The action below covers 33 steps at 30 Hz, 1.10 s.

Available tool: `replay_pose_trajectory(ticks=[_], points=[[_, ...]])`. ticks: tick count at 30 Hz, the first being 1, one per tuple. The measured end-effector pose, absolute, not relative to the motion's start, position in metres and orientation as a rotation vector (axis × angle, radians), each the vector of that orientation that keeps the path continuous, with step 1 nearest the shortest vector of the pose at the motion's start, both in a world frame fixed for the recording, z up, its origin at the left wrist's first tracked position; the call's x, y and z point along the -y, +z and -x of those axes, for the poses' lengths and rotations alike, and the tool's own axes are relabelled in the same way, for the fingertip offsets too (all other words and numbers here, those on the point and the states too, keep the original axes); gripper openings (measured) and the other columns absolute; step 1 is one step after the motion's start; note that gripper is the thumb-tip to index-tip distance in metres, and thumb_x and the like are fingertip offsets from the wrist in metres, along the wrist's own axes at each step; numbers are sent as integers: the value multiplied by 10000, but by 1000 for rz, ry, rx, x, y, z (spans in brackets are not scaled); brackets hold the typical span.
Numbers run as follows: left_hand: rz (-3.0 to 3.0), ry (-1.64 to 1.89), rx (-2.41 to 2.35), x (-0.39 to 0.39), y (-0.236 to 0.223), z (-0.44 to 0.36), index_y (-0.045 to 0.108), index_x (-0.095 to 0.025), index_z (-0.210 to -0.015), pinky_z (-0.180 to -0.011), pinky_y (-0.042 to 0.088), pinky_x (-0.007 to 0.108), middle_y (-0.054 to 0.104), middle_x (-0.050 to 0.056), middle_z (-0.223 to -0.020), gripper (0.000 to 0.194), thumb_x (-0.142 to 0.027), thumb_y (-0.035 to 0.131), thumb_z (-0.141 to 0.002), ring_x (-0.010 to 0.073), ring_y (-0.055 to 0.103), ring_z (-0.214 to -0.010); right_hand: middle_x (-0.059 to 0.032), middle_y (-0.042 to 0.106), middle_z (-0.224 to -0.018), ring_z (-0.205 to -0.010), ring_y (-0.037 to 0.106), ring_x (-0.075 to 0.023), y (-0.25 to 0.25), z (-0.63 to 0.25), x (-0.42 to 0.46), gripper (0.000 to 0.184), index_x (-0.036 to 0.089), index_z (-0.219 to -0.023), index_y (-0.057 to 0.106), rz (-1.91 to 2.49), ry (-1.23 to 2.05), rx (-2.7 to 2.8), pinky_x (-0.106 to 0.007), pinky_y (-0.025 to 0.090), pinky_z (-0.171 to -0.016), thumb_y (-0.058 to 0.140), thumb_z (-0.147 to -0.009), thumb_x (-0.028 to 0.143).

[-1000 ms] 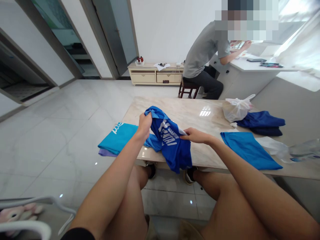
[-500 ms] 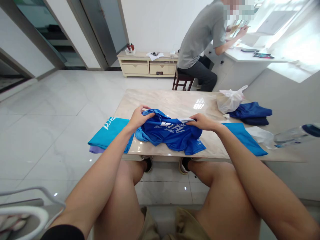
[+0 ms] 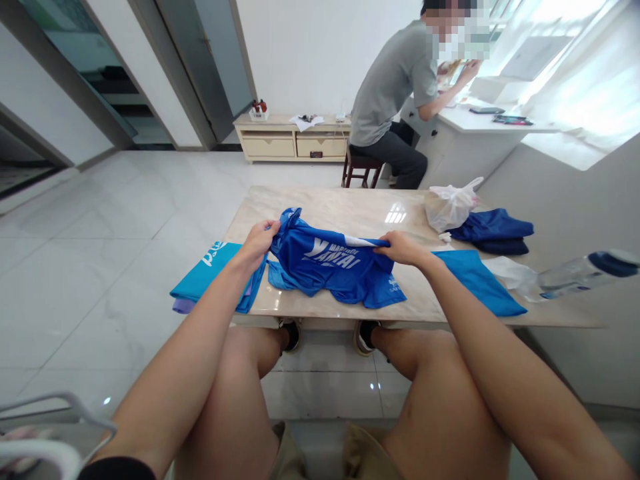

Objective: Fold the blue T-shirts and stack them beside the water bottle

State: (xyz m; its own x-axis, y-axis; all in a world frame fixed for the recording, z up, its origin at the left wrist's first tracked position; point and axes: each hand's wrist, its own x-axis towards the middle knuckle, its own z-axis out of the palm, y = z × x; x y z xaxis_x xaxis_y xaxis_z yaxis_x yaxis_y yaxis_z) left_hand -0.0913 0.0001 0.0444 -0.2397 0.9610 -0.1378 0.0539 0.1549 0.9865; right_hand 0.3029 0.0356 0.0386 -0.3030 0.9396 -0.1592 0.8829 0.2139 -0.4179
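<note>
The left hand (image 3: pixel 257 245) is clamping its fingers on the 10 o'clock corner of a royal-blue printed T-shirt (image 3: pixel 325 267), the right hand (image 3: pixel 403 248) is pinching the 2 o'clock edge, and the shirt is lying at 6 o'clock on a beige marble table (image 3: pixel 350 207).

"YANTAI", "MARATHON" in white, on blue running shirt (image 3: pixel 325 270)

Bare forearms (image 3: pixel 185 360) run back from the fingers (image 3: pixel 266 231). A black sleeve cuff (image 3: pixel 117 469) shows at lower left, well behind the left fingers. Khaki shorts (image 3: pixel 287 460) lie well below the fingers, with bare legs (image 3: pixel 220 400) beyond them. Black shoes (image 3: pixel 291 335) with pale soles are worn, also below the fingers.
</note>
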Motion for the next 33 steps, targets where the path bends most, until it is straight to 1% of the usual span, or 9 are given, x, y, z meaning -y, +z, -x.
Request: replay_pose_trajectory(ticks=[6, 10, 13, 18, 21, 24, 26, 29, 33], points=[[-1030, 763, -1474, 8, 34, 72, 816, -167, -799, -642, 558, 319, 839, 144, -872, 640, -734, 988, -556, 265, 749, -756, -65, 758, -915, -859, 651, -200, 40, -296, -33, 253, 156, -1002, 743, 1578, 902, 1720, -274, 500, -758, 662, -906, 375], [-1153, 684, -1431, 6, 37, 54, 803, -185, -730, -644, 553, 308, 834, 113, -817, 567, -642, 1039, -490, 259, 744, -745, -43, 747, -932, -908, 649, -201, 50, -288, -29, 362, 181, -971, 713, 1390, 981, 1463, -290, 536, -809, 758, -858, 522], [-1162, 849, -1287, 2, 48, 53, 836, -186, -895, -737, 583, 327, 848, 110, -941, 583, -671, 970, -602, 273, 767, -862, -54, 753, -939, -934, 671, -225, 60, -288, -26, 489, 198, -951, 708, 1332, 997, 1341, -316, 569, -824, 818, -804, 652], [-1432, 1059, -1584, 6, 52, 62, 759, -194, -1045, -957, 597, 412, 814, 117, -1128, 527, -591, 883, -722, 327, 751, -1126, -64, 709, -801, -768, 651, -233, 77, -280, -10, 607, 194, -896, 719, 1389, 984, 1523, -324, 538, -638, 795, -799, 788], [-1727, 989, -1384, 17, 49, 48, 677, -212, -1382, -1215, 497, 480, 698, 156, -1498, 755, -570, 894, -754, 337, 638, -1424, -47, 688, -766, -724, 620, -193, 84, -261, 3, 602, 176, -805, 716, 1330, 1045, 1859, -293, 506, -634, 757, -850, 775], [-1859, 828, -1108, 26, 53, 21, 587, -260, -1573, -1311, 417, 482, 529, 147, -1708, 944, -585, 924, -753, 343, 493, -1591, -28, 663, -725, -694, 585, -162, 90, -244, 15, 609, 170, -749, 701, 1267, 1114, 2094, -267, 464, -623, 712, -898, 760], [-1856, 695, -1015, 28, 57, 6, 644, -279, -1540, -1253, 489, 461, 609, 125, -1643, 919, -573, 950, -725, 350, 560, -1535, -24, 654, -708, -684, 572, -156, 96, -240, 20, 608, 170, -743, 702, 1248, 1114, 2140, -261, 440, -609, 694, -913, 754], [-1773, 423, -932, 26, 56, -4, 832, -250, -1258, -1001, 626, 409, 836, 94, -1258, 636, -557, 950, -714, 347, 774, -1185, -35, 703, -756, -720, 601, -170, 103, -244, 23, 573, 165, -779, 745, 1254, 1093, 2128, -261, 455, -621, 740, -879, 729], [-1800, 345, -1002, 17, 42, 9, 896, -211, -905, -728, 594, 344, 849, 61, -885, 432, -590, 934, -701, 298, 771, -824, -49, 770, -844, -789, 646, -197, 105, -258, 21, 527, 168, -881, 830, 1302, 1092, 2172, -265, 484, -657, 814, -831, 692]])
